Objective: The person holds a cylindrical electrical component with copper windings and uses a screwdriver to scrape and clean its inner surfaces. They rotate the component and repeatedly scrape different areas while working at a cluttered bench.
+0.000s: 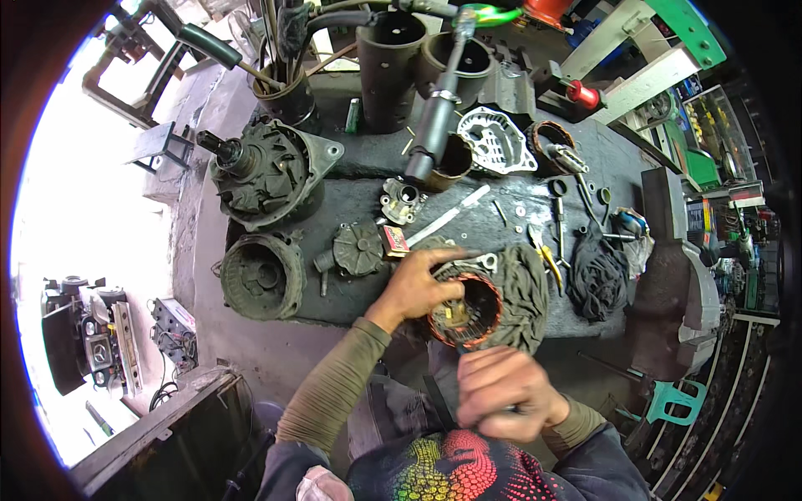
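At the bench's front edge my left hand (422, 288) is closed on the rim of an alternator housing with a copper-wound stator (493, 288). The housing's open side faces me, showing a brassy part inside. Close below it, my right hand (510, 392) is a fist, slightly blurred. A dark bit shows between its fingers, but what it grips is mostly hidden. A crumpled grey rag (526, 305) lies under and beside the housing. Left of my left hand sit a small round finned part (357, 249) and a red matchbox (395, 241).
A large fan-bladed alternator (271, 171) and a round housing (261, 275) stand at the left. Yellow-handled pliers (547, 257), a dark rag (597, 280) and small parts lie right. A hanging power tool (434, 125) dangles above the bench. A green-handled hacksaw (675, 402) is lower right.
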The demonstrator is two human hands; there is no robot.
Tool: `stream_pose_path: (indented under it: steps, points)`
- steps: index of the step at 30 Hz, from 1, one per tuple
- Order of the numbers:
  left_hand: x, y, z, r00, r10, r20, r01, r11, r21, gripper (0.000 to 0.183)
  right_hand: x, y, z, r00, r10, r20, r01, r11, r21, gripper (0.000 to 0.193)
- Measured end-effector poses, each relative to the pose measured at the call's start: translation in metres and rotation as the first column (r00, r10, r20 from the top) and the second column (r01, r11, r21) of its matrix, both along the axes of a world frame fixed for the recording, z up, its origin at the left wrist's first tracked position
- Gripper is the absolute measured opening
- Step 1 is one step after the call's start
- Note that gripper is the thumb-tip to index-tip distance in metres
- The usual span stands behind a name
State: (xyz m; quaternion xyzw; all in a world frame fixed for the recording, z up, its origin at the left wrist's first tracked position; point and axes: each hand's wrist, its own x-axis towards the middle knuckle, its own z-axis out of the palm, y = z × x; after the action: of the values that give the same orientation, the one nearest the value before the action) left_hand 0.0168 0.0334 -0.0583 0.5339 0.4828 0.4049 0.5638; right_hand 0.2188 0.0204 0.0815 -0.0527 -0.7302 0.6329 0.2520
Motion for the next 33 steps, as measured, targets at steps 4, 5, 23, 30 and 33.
stream_pose_path:
  steps: [4,5,23,30,33]
  points:
    - [0.004,-0.028,0.013,0.956,0.197,-0.217,-0.182,0.980,0.086,0.079,0.065,0.013,0.049,0.883,-0.442,0.161,0.452,0.891,-0.035,0.023]
    - [0.008,-0.040,0.014,0.947,0.248,-0.204,-0.247,0.969,0.028,0.082,0.077,0.019,0.044,0.744,-0.616,0.258,0.595,0.787,0.162,0.021]
    - [0.057,-0.055,0.041,0.559,0.422,-0.714,-0.602,0.799,0.002,0.053,0.141,0.090,-0.134,0.384,-0.882,0.273,0.518,0.450,0.727,0.048]
    - [0.043,-0.057,0.029,0.629,0.441,-0.640,-0.570,0.822,0.007,0.056,0.083,0.081,-0.095,0.505,-0.814,0.288,0.622,0.574,0.533,0.033]
    - [0.038,-0.057,0.021,0.689,0.456,-0.564,-0.553,0.833,-0.001,0.057,0.031,0.107,-0.077,0.535,-0.830,0.159,0.563,0.491,0.665,0.031]
